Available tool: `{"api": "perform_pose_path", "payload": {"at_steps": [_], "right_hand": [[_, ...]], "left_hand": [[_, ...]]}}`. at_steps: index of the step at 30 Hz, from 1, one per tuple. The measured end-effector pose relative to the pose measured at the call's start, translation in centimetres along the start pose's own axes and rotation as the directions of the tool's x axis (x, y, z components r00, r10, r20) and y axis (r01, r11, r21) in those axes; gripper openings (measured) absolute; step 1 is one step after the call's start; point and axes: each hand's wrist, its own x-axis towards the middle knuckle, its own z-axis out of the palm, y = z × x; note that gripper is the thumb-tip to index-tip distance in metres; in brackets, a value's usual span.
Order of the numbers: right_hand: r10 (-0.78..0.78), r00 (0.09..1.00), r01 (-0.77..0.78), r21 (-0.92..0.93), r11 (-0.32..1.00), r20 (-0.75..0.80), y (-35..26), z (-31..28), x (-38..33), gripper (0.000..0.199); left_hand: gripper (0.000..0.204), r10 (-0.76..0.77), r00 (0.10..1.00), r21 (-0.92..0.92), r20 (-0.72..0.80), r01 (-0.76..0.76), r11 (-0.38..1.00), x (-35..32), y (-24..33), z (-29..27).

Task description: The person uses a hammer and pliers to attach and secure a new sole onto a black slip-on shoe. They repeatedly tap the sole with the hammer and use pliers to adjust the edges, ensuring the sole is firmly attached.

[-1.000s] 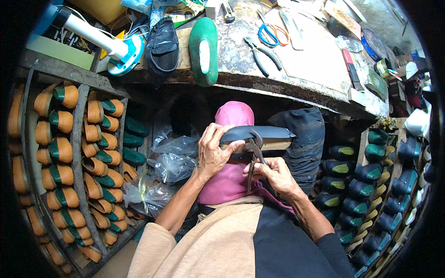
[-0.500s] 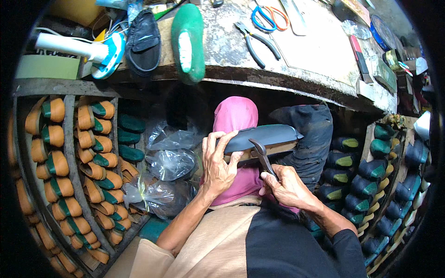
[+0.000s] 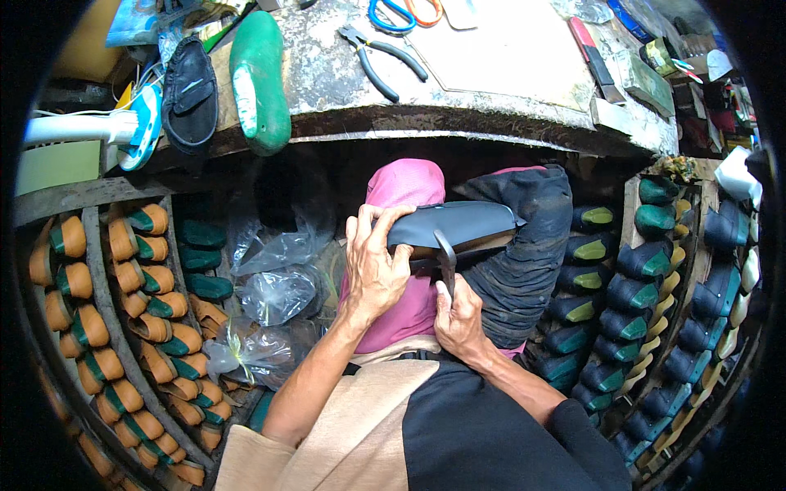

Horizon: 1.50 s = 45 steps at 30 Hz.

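Observation:
A dark grey shoe piece [image 3: 475, 221] lies on its side across my lap, smooth face up, with a brownish edge along its near side. My left hand [image 3: 377, 262] grips its left end, fingers over the top and thumb on the near edge. In my right hand [image 3: 463, 319] is a dark metal hammer [image 3: 447, 260] with a curved head, held by its handle. The hammer's head overlaps the shoe's near edge; whether it touches I cannot tell.
On the workbench [image 3: 319, 106] lie pliers [image 3: 381, 57], blue-handled scissors [image 3: 393, 16], a green shoe last [image 3: 262, 82], a black shoe [image 3: 190, 94] and a red-handled knife [image 3: 594, 53]. Racks of orange shoes [image 3: 102, 327] and dark shoes [image 3: 647, 262] flank me. Clear plastic bags [image 3: 278, 295] sit at left.
My right hand and the hammer have moved left toward my left hand, the hammer now more upright. The shoe stays in my left hand. The whole view has shifted a little.

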Motion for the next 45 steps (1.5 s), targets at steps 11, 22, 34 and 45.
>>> {"api": "perform_pose_path", "payload": {"at_steps": [11,22,34,45], "right_hand": [[-0.086,0.996,0.086,-0.015,0.996,0.033,-0.9,0.2,0.4,0.019],[-0.121,0.944,0.177,-0.164,0.970,0.306,-4.1,-4.6,3.9,0.027],[0.073,0.996,-0.071,-0.053,0.996,0.042,-2.9,-0.7,0.5,0.029],[-0.212,0.969,0.206,-0.061,0.977,-0.124,1.4,3.0,0.9,0.009]], "left_hand": [[0.056,0.026,0.999,-0.014,-0.027,-0.026,1.000,-1.1,-1.8,-1.4],[0.055,0.010,0.993,-0.054,-0.119,-0.016,0.998,-2.5,-2.5,-1.1],[0.054,-0.006,0.998,-0.022,-0.069,0.004,1.000,-1.3,-0.9,-0.2],[0.060,0.089,0.995,0.058,-0.040,-0.086,0.995,-0.6,-2.5,-0.1]]}}
